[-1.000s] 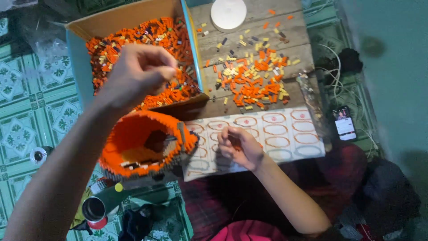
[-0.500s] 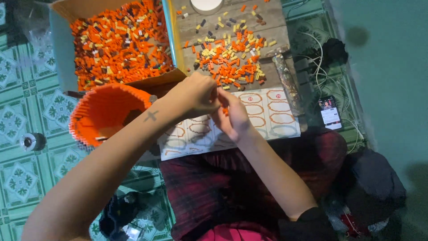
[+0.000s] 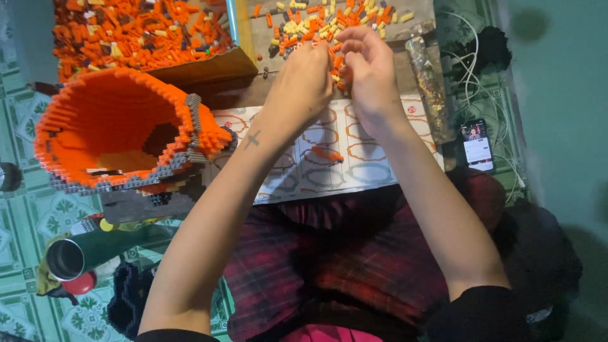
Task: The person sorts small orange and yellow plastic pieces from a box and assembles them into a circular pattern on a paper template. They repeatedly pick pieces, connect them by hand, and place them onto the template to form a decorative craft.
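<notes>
My left hand [image 3: 303, 85] and my right hand [image 3: 370, 68] are pressed together, fingers curled, at the near edge of a loose pile of orange and yellow small bricks [image 3: 323, 25] on a wooden board. Both pinch a small orange brick piece [image 3: 335, 66] between them. Under my wrists lies a white sheet with oval outlines [image 3: 354, 164], with one orange piece [image 3: 327, 154] on it. A big orange brick-built bowl shape with a grey rim [image 3: 117, 130] stands left of my left forearm.
A cardboard box [image 3: 209, 66] full of orange bricks sits at the top left. A phone [image 3: 477, 144] and cables [image 3: 472, 60] lie to the right. A green metal cup [image 3: 85, 253] lies on the tiled floor at the lower left. My lap is under a red plaid cloth [image 3: 329, 266].
My left hand left the box of bricks and joined my right hand over the sheet. Both hands then moved up to the edge of the loose pile.
</notes>
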